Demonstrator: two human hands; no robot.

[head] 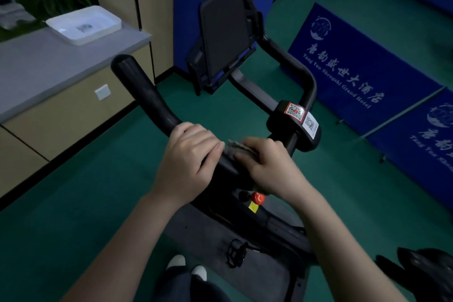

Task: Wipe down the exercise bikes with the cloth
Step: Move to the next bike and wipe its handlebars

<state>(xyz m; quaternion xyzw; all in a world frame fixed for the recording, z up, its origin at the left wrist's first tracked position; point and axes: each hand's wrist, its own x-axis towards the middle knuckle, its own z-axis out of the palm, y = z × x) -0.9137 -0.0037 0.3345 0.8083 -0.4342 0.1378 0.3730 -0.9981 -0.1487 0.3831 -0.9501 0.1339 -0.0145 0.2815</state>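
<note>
Both hands are on the black curved handlebar [157, 103] of the black exercise bike [257, 223], right where it meets the centre stem. The left hand [188, 154] has its fingers curled over the bar, gripping it. The right hand [267, 164] is curled around a small crumpled grey cloth [232, 148], pressing it onto the bar just beside the left hand's fingertips, so the cloth sits squeezed between the two hands. Two QR code stickers [300, 116] sit on the stem clamp, a red round knob [257, 198] is below the right wrist. Off left, a white rectangular tray [83, 24] rests on the grey worktop [49, 61]. Green floor [98, 191] all around.
</note>
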